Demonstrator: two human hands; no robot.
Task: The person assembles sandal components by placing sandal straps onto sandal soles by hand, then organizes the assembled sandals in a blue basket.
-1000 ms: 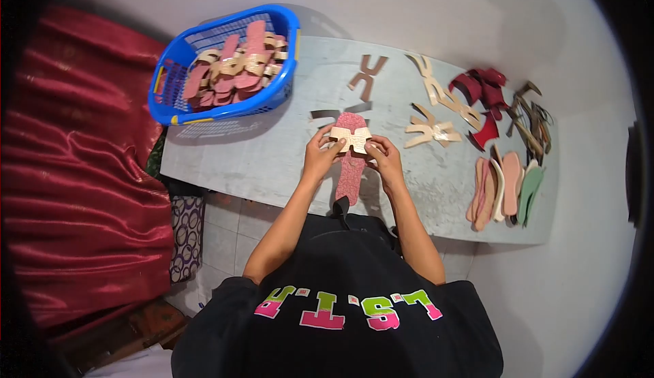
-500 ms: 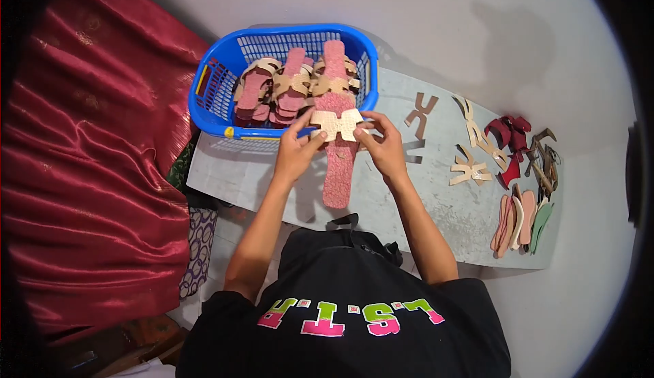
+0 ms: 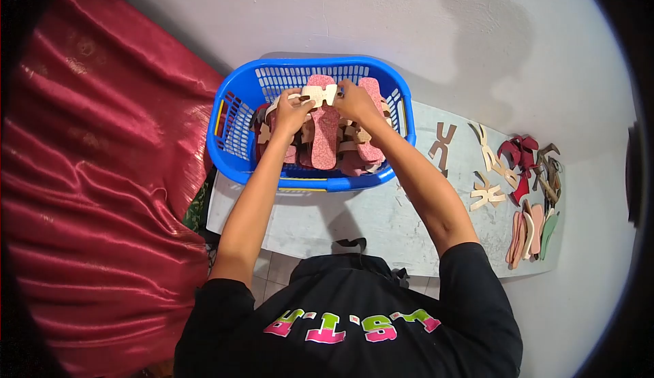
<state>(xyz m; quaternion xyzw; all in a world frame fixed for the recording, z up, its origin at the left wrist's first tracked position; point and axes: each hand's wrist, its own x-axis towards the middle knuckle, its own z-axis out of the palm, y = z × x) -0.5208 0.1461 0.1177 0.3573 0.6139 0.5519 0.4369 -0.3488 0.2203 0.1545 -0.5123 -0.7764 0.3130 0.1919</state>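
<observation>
A pink textured sandal (image 3: 324, 139) with a cream cut-out strap lies within the blue basket (image 3: 272, 179), over other pink sandals. Around the left side of its strap my left hand (image 3: 293, 114) is closed, thumb toward the front edge. My right hand (image 3: 355, 102) is closed at the strap's right end, its fingertips partly hidden. To the right in the basket rests another pink sandal (image 3: 369, 90). More sandals with beige straps lie beneath and are partly covered by my hands and forearms.
The basket stands on a grey table (image 3: 422, 231) against a wall. On the right lie brown strap pieces (image 3: 444, 139), cream strap pieces (image 3: 486, 193), dark red straps (image 3: 520, 153) and several pink, cream and green soles (image 3: 535, 228). A red satin cloth (image 3: 109, 194) hangs at left.
Both hands have carried the sandal from in front of the basket's near rim forward into the basket. The whole view has shifted, so basket and table appear lower and further right.
</observation>
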